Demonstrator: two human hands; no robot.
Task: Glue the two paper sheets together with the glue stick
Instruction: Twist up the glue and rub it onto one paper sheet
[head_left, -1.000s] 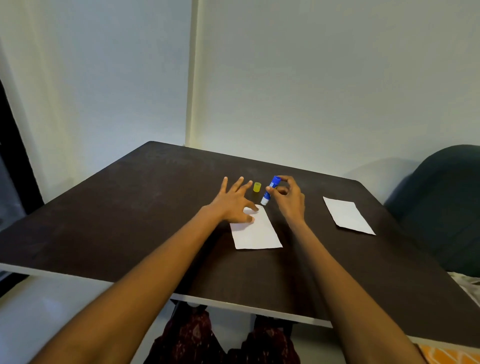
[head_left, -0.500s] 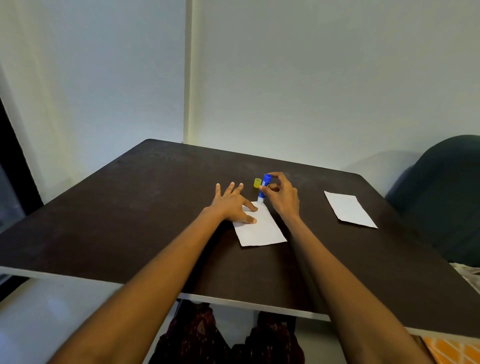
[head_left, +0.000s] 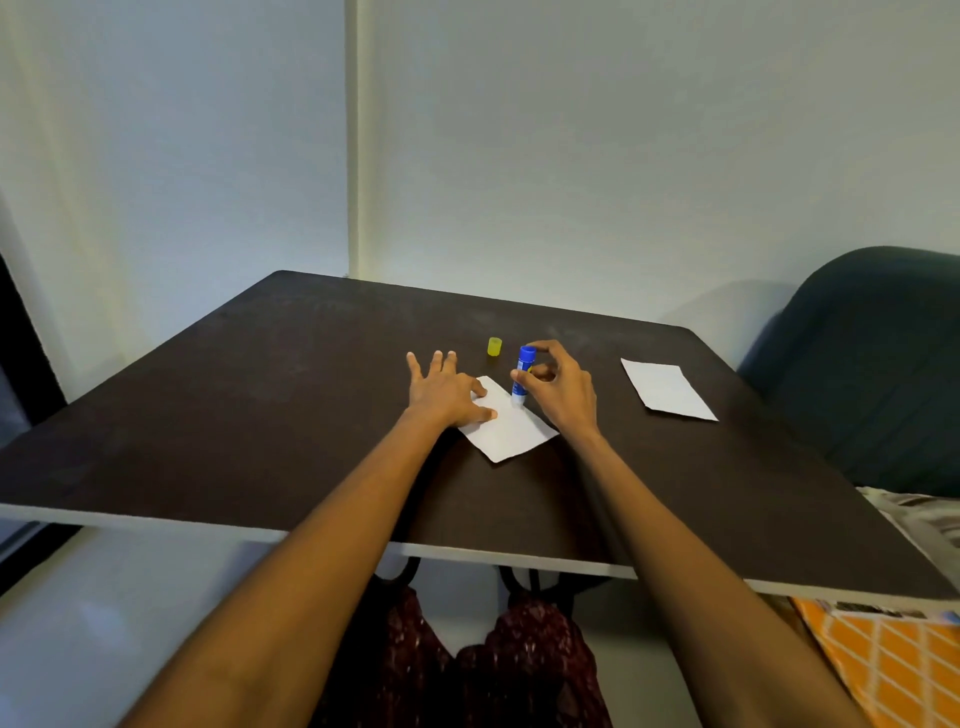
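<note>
A white paper sheet (head_left: 511, 431) lies in the middle of the dark table (head_left: 260, 405). My left hand (head_left: 447, 389) rests flat on the sheet's left edge, fingers spread. In my right hand (head_left: 558, 387) I grip the blue glue stick (head_left: 522, 375), which stands nearly upright with its tip down on the sheet's far part. Just behind the hands, the glue stick's yellow cap (head_left: 494, 346) stands on the table. A second white sheet (head_left: 667, 391) lies apart at the right.
A dark green chair (head_left: 872, 364) stands off the table's right side. An orange patterned cloth (head_left: 893, 660) lies below the right front corner. The table's white front edge (head_left: 208, 530) runs close to me, and light walls stand behind the table.
My right hand brought the glue stick down from above the table until its tip met the sheet. The sheet has turned slightly under my left hand.
</note>
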